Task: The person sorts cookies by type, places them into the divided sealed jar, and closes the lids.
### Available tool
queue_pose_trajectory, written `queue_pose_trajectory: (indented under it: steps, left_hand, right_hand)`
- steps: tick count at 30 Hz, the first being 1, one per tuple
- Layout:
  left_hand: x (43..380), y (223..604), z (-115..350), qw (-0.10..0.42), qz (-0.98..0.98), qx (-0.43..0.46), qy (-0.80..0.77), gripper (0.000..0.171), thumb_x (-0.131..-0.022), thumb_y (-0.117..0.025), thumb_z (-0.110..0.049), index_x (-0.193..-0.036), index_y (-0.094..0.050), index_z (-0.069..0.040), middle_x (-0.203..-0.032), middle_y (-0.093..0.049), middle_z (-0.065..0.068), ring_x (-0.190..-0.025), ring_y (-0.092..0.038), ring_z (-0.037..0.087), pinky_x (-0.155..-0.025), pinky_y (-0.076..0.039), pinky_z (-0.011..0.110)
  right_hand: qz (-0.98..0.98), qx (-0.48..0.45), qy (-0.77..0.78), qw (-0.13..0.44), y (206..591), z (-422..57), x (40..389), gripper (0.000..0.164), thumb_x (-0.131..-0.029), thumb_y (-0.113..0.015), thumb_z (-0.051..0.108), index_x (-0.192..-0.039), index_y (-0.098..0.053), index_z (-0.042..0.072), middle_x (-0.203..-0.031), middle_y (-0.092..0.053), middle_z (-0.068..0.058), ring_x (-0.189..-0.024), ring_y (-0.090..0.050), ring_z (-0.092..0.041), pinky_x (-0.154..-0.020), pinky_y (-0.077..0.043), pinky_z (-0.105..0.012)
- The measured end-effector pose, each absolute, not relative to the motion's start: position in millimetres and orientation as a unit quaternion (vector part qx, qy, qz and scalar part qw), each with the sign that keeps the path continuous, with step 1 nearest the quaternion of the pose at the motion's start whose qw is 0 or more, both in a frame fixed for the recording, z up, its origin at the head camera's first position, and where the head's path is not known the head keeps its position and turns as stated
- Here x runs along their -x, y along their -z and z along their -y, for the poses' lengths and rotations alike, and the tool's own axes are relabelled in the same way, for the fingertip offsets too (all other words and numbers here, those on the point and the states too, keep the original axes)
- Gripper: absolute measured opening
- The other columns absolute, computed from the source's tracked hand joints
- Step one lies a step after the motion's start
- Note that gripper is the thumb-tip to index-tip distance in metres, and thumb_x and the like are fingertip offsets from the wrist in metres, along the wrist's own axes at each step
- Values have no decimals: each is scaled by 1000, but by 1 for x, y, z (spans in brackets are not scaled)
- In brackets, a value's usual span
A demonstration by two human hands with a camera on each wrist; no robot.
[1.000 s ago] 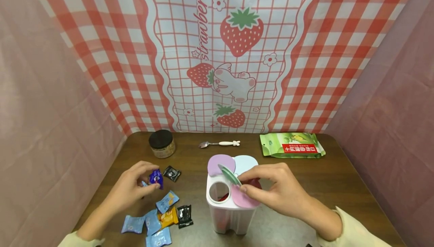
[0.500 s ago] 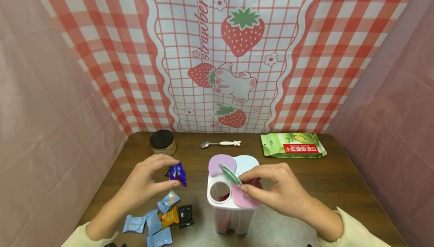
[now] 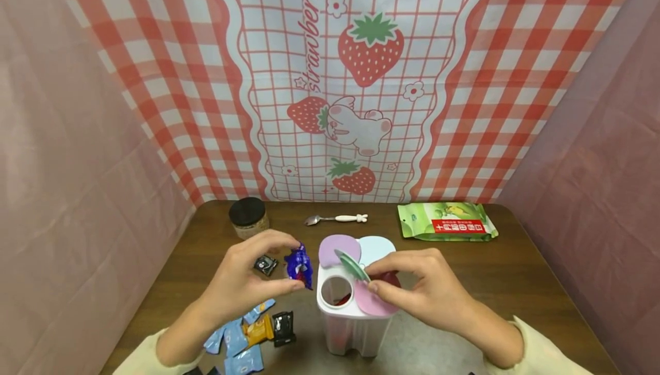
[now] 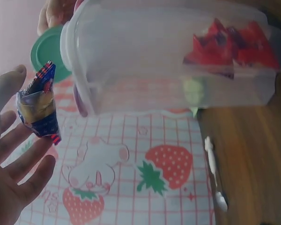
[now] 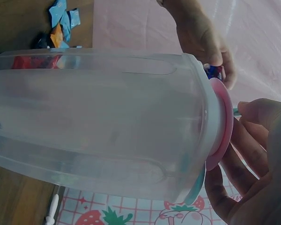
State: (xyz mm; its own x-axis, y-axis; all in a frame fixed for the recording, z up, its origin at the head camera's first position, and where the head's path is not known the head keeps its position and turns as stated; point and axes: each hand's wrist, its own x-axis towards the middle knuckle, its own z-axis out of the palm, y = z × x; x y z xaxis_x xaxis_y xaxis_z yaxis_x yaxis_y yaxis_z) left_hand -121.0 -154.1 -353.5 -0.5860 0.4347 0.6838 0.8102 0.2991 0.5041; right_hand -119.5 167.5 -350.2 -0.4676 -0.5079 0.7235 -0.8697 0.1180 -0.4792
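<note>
My left hand (image 3: 242,280) pinches a shiny purple-blue wrapped candy (image 3: 299,266) between thumb and fingers, just left of the container's uncovered round opening (image 3: 337,291). The clear container (image 3: 356,332) stands upright, with a white top and purple, pale blue and pink lids. With thumb and fingertips, my right hand (image 3: 430,289) holds the green lid (image 3: 349,263) tilted up beside that opening. Red-wrapped pieces (image 4: 234,51) lie at the container's bottom in the left wrist view. The candy's (image 4: 38,105) yellow-and-blue side shows there too.
Blue packets (image 3: 236,338), an orange packet (image 3: 259,329) and a black packet (image 3: 283,328) lie front left. Another black packet (image 3: 266,264) lies behind the left hand. Along the back are a black-lidded jar (image 3: 248,218), a spoon (image 3: 337,218) and a green bag (image 3: 447,221).
My left hand has carried the purple-blue candy rightward from above the packets to beside the container. My right hand and the green lid have stayed in place.
</note>
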Motion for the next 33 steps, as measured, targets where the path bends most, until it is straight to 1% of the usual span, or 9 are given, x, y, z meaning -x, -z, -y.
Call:
queue_pose_trajectory:
  steps: [2,5,7,10,14,18,23,27,33]
  left_hand:
    - [121,353,149,228,762,415,442,51,-73,-94,-14,-117,-69,-12,-115,-71,2,-96,-66,12,-80,-56,20]
    - [121,353,141,236,751,425,447,47,-74,-94,-19,-114,-69,-12,-114,-71,4,-98,-67,14,-85,-56,22]
    - [121,353,136,238,747,429,449,48,-74,-94,-21,-114,-70,-12,-114,-70,4,-100,-67,15,-86,-56,24]
    - [120,353,129,236,737,437,459,48,-74,-94,-19,-115,-70,-10,-113,-70,5,-101,-67,16,-87,-57,26]
    - [118,353,121,232,733,435,468,50,-73,-94,-16,-117,-70,-9,-113,-70,4,-100,-67,16,-88,-56,24]
    - [117,354,114,230,743,423,465,49,-74,-93,-17,-117,-71,-10,-113,-69,3,-99,-67,15,-87,-56,22]
    - [115,356,109,223,762,409,449,48,-74,-94,-24,-115,-70,-14,-115,-68,-1,-101,-66,12,-88,-55,22]
    - [114,359,106,234,772,406,429,51,-72,-94,-30,-114,-71,-14,-115,-66,-3,-102,-65,10,-88,-55,23]
    - [112,360,104,245,777,420,400,55,-70,-93,-34,-117,-73,-13,-118,-63,-1,-103,-62,11,-89,-51,17]
  right_hand:
    - [723,-475,-462,196,350,-168,119,30,-80,-82,-4,-103,-77,14,-86,-74,7,-72,-64,-1,-62,-53,-17]
    - [724,-473,-464,194,351,-168,119,30,-80,-83,-4,-104,-78,14,-87,-75,7,-73,-65,-2,-63,-54,-17]
    - [724,-471,-465,193,351,-168,119,30,-80,-83,-4,-104,-78,14,-87,-75,6,-73,-65,-2,-63,-54,-18]
    - [725,-470,-465,191,352,-169,120,31,-80,-82,-4,-104,-78,14,-87,-75,7,-73,-65,-2,-63,-54,-18]
    - [727,-470,-464,189,351,-169,120,30,-81,-82,-3,-105,-78,15,-87,-75,7,-73,-65,-2,-63,-54,-18]
    - [727,-471,-462,189,351,-169,121,31,-81,-82,-3,-105,-77,15,-87,-75,8,-73,-65,-2,-63,-54,-18]
    - [726,-473,-461,190,351,-169,121,31,-81,-82,-3,-105,-77,15,-87,-75,7,-73,-65,-2,-63,-54,-18]
    - [724,-475,-461,191,351,-169,120,31,-80,-82,-3,-105,-77,15,-86,-74,8,-72,-64,-1,-62,-53,-17]
    - [725,-476,-460,191,350,-168,120,31,-81,-82,-3,-105,-78,16,-86,-74,8,-72,-64,-1,-62,-53,-17]
